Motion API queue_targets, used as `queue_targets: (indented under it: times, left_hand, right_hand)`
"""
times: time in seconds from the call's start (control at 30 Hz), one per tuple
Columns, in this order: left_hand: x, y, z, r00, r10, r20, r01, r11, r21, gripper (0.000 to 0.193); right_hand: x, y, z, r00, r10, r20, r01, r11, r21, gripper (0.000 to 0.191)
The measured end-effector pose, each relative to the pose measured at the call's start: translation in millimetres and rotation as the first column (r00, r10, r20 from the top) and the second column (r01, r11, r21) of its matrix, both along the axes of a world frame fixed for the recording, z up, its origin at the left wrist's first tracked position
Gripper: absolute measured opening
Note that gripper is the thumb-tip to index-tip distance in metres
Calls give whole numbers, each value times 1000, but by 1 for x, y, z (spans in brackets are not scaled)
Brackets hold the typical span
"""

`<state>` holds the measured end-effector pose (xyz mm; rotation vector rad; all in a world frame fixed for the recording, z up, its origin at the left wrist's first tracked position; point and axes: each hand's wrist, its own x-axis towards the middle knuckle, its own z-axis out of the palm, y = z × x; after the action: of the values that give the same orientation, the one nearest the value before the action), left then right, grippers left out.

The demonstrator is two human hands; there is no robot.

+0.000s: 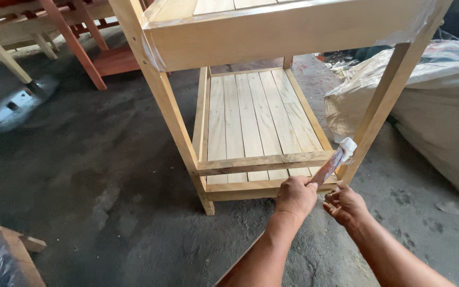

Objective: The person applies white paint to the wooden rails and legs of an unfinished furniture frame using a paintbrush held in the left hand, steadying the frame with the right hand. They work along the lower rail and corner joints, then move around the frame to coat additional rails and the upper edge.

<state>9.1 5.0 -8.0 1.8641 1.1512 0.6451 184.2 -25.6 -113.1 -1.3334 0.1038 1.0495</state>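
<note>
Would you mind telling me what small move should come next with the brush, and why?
Probably draw the brush along the lower rail toward the left. The left hand grips its handle, the white tip sits by the right leg at the rail's end, and the rail's length lies leftward. The right hand is beside it, empty.

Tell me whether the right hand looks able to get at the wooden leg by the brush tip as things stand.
Probably yes. The right hand is open and empty, just below that leg. Only the brush in the left hand lies near the path, leaving the leg's lower part bare.
</note>
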Motion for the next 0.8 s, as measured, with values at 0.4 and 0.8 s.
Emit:
queue_targets:
  times: [0.4,0.8]
  left_hand:
    - [0,12,-4,998,66,17,-66,997,-30,26]
    - [1,13,-8,998,58,-8,-58,998,-9,25]
  right_hand:
    - [-31,-15,47,218,-149,965,225,969,99,38]
    - [-42,-20,74,131,-92,987,116,990,77,61]
